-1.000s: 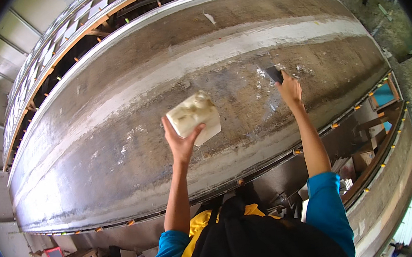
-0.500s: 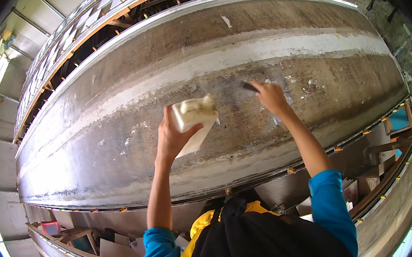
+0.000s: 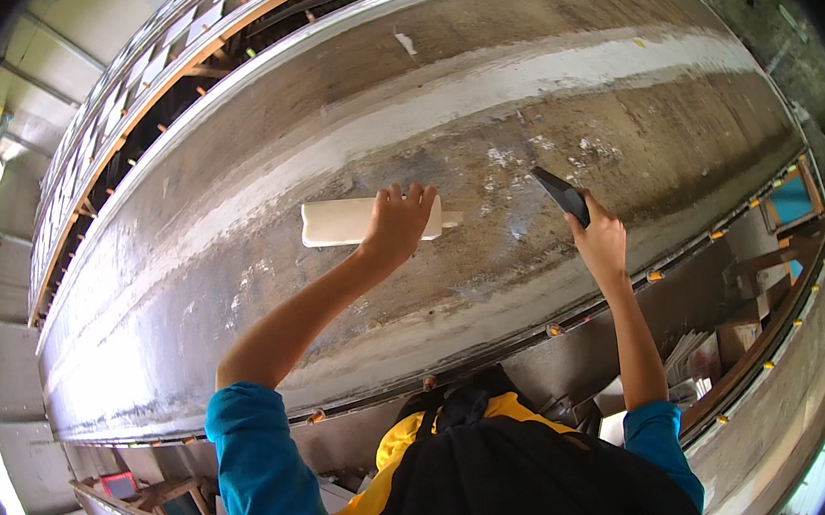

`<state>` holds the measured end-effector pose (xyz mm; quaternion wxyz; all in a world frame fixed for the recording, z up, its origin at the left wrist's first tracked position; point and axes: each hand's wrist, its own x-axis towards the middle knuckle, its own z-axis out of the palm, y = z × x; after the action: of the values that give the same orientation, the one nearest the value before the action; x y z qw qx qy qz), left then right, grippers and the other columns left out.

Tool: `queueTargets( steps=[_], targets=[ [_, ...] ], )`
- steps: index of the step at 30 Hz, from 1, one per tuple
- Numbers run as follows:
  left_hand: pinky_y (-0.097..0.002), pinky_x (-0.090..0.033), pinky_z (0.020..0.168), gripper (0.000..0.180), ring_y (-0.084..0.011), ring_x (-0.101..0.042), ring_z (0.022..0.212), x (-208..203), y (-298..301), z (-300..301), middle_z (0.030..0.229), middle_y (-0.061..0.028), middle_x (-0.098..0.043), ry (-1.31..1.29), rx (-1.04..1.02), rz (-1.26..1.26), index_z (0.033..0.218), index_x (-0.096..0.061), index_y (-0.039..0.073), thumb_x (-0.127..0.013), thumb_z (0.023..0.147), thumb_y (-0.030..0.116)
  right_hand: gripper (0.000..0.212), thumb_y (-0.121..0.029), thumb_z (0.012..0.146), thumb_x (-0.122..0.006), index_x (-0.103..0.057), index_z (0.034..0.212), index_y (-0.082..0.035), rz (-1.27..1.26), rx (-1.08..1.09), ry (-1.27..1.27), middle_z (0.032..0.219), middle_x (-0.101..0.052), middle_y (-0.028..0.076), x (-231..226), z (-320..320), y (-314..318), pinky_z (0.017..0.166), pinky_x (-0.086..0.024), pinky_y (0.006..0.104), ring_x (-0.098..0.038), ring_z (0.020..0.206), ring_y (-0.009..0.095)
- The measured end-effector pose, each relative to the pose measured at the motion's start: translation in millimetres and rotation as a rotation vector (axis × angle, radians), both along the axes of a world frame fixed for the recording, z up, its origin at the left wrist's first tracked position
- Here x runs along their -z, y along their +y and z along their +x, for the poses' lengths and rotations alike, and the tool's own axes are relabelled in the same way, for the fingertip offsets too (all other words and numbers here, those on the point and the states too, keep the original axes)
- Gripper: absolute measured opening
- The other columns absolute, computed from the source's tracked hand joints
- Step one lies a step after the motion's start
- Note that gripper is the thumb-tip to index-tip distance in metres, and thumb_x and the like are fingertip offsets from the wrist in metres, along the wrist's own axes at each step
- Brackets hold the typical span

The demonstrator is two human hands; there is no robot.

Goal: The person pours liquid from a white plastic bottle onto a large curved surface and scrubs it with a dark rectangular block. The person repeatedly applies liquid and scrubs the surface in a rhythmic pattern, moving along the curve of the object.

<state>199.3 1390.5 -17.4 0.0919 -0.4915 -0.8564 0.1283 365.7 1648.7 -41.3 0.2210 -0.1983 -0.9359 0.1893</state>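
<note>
My left hand (image 3: 399, 224) grips a long white plastic bottle (image 3: 334, 224) from above, fingers wrapped over the end near its narrow neck. The bottle lies sideways above the long table's surface (image 3: 270, 338), its neck toward the right; I cannot tell whether it touches. To the right, my right hand (image 3: 602, 238) is closed round a flat dark scraper (image 3: 558, 192) whose blade points up and left. Whitish smears and streaks (image 3: 503, 157) mark the brownish surface between and beyond the hands.
A pale band (image 3: 398, 118) runs lengthwise along the table. Beyond its far edge stands a rack of pale tiles (image 3: 151, 69) on wooden rails. Along the near edge are orange clips (image 3: 554, 330). Boxes and papers (image 3: 690, 359) sit lower right, beside a second long table (image 3: 789, 399).
My left hand has swung the bottle from tilted to lying sideways, neck toward the right. My right hand has moved right and nearer to me, with the scraper now in fuller view.
</note>
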Motion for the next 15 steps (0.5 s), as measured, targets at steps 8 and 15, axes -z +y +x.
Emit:
queueTargets(
  steps=[8, 15],
  targets=[
    [-0.0387, -0.045, 0.078, 0.064, -0.0281, -0.056, 0.094, 3, 18, -9, 0.105, -0.0107, -0.054, 0.016, 0.009, -0.081, 0.120, -0.044, 0.005, -0.074, 0.065, 0.015, 0.031, -0.019, 0.078, -0.065, -0.054, 0.106, -0.013, -0.082, 0.028, -0.028, 0.084, -0.065, 0.015, 10, -3, 6, 0.061, -0.050, 0.0424, -0.064, 0.073, 0.035],
    [-0.0409, -0.046, 0.083, 0.067, -0.0314, -0.055, 0.101, -9, 8, -17, 0.111, -0.0122, -0.053, -0.080, -0.186, 0.018, 0.118, -0.043, 0.001, -0.077, 0.067, 0.027, 0.040, -0.018, 0.081, -0.064, -0.051, 0.116, -0.005, 0.064, -0.017, -0.103, 0.088, -0.066, 0.017, 20, -68, 19, 0.062, -0.052, 0.0398, -0.064, 0.070, 0.035]
  ],
)
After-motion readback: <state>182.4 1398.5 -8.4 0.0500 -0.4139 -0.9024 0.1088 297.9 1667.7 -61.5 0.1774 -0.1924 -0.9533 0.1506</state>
